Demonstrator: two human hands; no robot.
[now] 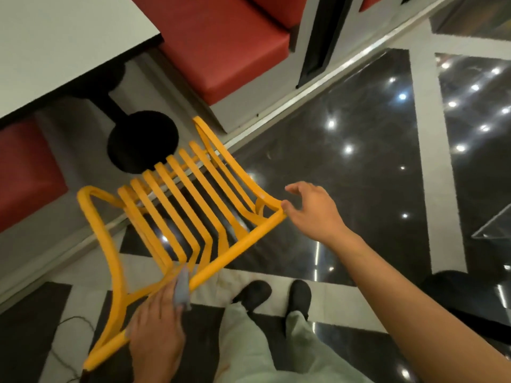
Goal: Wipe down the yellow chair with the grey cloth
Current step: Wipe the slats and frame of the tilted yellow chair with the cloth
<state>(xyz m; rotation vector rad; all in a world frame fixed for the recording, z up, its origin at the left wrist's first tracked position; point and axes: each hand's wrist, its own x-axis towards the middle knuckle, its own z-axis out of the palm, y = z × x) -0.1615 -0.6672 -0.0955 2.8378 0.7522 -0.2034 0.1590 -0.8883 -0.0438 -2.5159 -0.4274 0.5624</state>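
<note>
The yellow chair (177, 205), a metal frame with several slats, stands in front of me, seen from above and behind its back. My left hand (157, 324) holds the grey cloth (183, 288) against the chair's top rail near its left end; the cloth is mostly bunched between the fingers. My right hand (312, 208) is at the right corner of the top rail, thumb touching the frame, fingers spread apart and holding nothing.
A white table (55, 42) on a black pedestal base (142, 139) stands beyond the chair. Red padded seats (229, 42) lie at the top and left. The floor is glossy black and white tile. My two dark shoes (276, 295) stand just behind the chair.
</note>
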